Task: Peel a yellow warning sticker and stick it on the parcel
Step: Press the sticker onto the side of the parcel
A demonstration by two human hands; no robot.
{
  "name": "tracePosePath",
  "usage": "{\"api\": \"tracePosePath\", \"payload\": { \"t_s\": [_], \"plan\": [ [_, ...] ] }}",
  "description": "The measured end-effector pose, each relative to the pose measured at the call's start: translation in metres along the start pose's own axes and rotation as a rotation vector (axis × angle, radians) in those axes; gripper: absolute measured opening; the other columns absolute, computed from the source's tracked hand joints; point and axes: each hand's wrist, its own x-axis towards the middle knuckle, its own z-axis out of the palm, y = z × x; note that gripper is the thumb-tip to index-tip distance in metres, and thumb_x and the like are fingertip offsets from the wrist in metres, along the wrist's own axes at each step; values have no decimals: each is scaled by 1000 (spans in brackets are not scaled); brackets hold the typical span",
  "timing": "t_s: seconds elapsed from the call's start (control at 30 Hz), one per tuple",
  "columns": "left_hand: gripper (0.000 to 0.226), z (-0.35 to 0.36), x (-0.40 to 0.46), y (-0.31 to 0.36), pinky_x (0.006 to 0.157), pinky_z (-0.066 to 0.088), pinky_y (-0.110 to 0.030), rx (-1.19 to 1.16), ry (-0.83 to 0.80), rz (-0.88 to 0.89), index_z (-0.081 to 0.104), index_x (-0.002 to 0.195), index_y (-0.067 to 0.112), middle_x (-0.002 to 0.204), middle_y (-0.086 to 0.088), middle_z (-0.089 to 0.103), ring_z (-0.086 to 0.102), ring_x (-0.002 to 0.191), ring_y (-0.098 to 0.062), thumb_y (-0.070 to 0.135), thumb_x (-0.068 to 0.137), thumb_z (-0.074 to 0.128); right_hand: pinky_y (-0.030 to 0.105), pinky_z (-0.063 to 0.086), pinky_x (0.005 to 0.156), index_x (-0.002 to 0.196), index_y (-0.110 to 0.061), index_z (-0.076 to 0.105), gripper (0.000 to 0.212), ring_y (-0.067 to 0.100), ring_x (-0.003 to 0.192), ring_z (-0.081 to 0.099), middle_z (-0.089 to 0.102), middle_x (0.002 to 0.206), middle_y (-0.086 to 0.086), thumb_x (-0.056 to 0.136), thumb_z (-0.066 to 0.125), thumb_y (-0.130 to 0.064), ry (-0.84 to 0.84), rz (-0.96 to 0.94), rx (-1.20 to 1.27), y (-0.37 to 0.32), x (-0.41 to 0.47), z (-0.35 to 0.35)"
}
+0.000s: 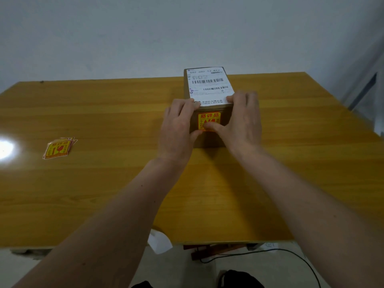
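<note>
A brown cardboard parcel (226,115) stands on the wooden table (104,183), with a white shipping label (209,86) on its top. A yellow warning sticker (208,118) with red print lies on the parcel's near side face. My left hand (178,129) clasps the parcel's left side, fingers on the top edge and thumb at the sticker's lower left. My right hand (241,123) clasps the right side, and its thumb presses on the sticker's lower half. The sticker's bottom part is hidden by both thumbs.
A small stack of yellow warning stickers (59,149) lies on the table at the left, beside a bright light reflection. A white paper scrap (160,242) hangs past the table's near edge. A black cable (280,254) runs on the floor below.
</note>
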Motion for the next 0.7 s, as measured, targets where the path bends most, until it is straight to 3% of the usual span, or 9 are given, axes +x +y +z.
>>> {"api": "tracePosePath", "payload": {
  "t_s": [0.17,0.47,0.7],
  "plan": [
    [62,0,0,1,93,39,-24,-11,0,-10,57,120,8,124,-11,55,52,115,-25,5,64,82,35,46,86,116,-7,48,76,27,110,49,49,120,13,57,88,-34,-61,-103,-119,7,1,-3],
    [62,0,1,3,93,40,-24,-5,-1,-26,56,120,10,124,-9,55,52,115,-24,5,64,82,36,50,89,117,-7,46,67,25,116,49,44,126,11,63,86,-11,-161,-113,-34,11,7,-14],
    [52,0,9,7,84,52,-33,18,6,-56,57,111,12,117,-7,56,54,105,-22,16,66,83,28,44,77,115,-9,44,63,24,109,51,45,123,10,68,84,-23,-191,-101,-52,8,13,-13]
  ]
}}
